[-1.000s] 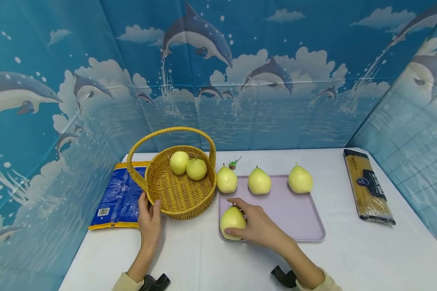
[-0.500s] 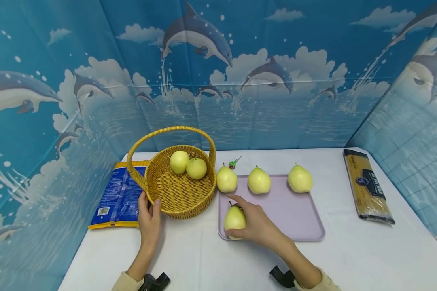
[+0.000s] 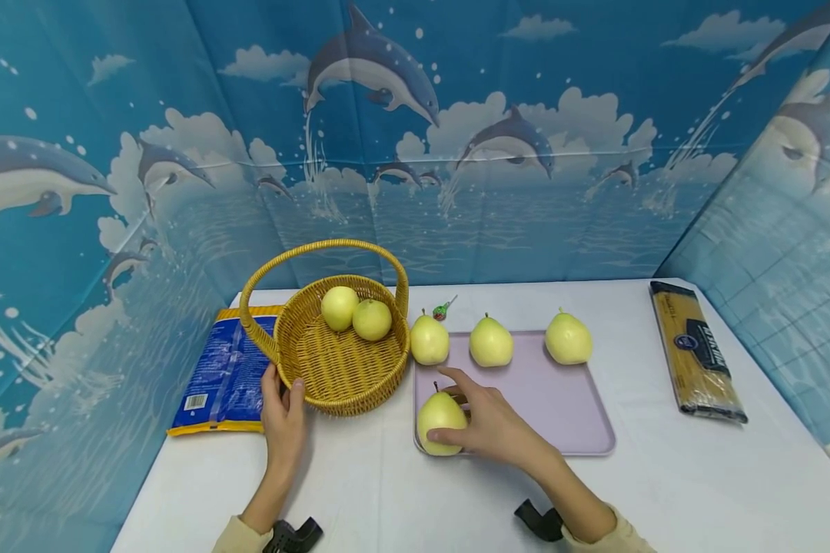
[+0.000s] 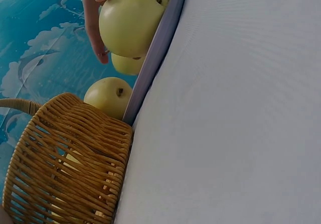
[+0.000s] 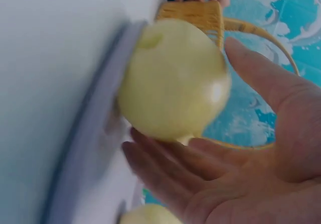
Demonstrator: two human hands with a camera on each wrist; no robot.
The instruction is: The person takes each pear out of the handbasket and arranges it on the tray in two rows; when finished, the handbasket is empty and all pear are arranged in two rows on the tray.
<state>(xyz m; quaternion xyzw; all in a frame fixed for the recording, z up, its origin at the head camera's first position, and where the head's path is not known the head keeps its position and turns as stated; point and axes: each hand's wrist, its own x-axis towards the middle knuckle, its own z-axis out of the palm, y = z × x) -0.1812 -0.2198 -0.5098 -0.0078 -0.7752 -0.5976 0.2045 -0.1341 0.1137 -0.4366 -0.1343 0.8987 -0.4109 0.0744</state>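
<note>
The head view is bright — left wrist dim, right wrist blurred, pear (image 5: 173, 81) catching glare.

Yellow-green pear (image 3: 437, 415), golden-brown basket (image 3: 346, 372)

Basket (image 3: 339, 372): woven, rough, slight gloss. Front pear (image 3: 433, 415): smooth, faint sheen. Tray (image 3: 546, 399): smooth, matt, plastic-looking.

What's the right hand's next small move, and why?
Probably have the right hand curl its index finger down onto the near pear in the tray for a firmer hold: in the head view the thumb crosses the pear's front, but the index fingertip shows above it.
</note>
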